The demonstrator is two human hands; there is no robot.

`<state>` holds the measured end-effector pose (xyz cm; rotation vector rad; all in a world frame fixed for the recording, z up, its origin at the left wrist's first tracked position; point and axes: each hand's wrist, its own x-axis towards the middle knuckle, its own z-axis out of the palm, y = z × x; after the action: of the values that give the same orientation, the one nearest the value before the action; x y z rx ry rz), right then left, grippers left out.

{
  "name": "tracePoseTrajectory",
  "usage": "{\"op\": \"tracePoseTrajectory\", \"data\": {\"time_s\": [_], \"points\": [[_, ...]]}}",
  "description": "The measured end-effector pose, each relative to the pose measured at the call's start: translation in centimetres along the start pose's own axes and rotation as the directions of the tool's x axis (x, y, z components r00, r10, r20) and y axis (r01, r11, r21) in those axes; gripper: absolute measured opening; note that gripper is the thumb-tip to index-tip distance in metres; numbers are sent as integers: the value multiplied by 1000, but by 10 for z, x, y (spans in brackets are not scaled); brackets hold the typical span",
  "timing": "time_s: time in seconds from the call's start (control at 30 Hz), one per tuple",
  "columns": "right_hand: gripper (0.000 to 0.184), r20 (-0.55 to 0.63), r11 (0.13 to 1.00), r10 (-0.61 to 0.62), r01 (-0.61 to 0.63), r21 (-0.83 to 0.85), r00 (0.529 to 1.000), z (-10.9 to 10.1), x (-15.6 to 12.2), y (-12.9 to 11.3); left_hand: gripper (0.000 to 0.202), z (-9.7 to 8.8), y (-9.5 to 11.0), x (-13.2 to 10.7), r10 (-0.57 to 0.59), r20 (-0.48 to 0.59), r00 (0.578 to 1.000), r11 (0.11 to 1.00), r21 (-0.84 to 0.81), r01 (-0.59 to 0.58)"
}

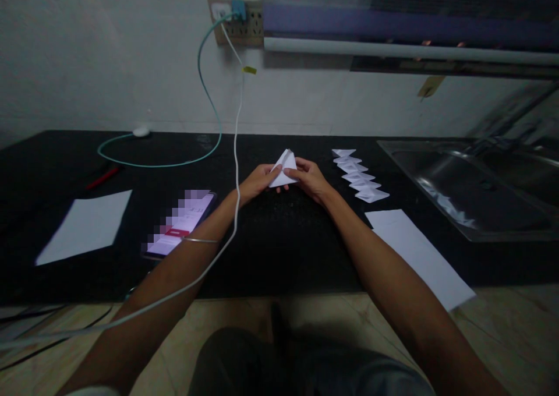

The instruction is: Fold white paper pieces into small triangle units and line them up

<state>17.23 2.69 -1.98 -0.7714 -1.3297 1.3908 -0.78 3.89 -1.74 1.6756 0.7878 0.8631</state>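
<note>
Between my two hands, just above the dark countertop (279,244), is a folded piece of white paper (286,166), roughly triangular with its tip pointing away from me. My left hand (258,180) pinches its left side, thumb on top. From the right, my right hand (311,179) grips the other edge with its thumb across the front. Some fingers are hidden behind the paper. To the right of my hands, several folded white paper pieces (360,177) lie in an overlapping row.
White sheets of paper lie at left (87,224) and at right (419,256), partly under my right forearm. A lit phone (179,224) rests by my left forearm. A white cable (236,169) crosses in front of that arm. A steel sink (471,180) is set in at right.
</note>
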Motion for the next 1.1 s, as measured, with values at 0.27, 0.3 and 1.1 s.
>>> {"op": "tracePoseTrajectory", "data": {"time_s": [0.27, 0.3, 1.1], "points": [[37, -31, 998, 17, -18, -55, 999, 4, -5, -3, 46, 1, 5, -5, 43, -28, 999, 998, 53, -42], [37, -34, 999, 25, -26, -48, 999, 5, -6, -4, 45, 1, 4, -5, 49, -24, 999, 997, 63, -48], [47, -127, 991, -122, 114, -70, 984, 8, -1, -3, 46, -1, 12, -9, 53, 79, 995, 986, 151, -65]]}}
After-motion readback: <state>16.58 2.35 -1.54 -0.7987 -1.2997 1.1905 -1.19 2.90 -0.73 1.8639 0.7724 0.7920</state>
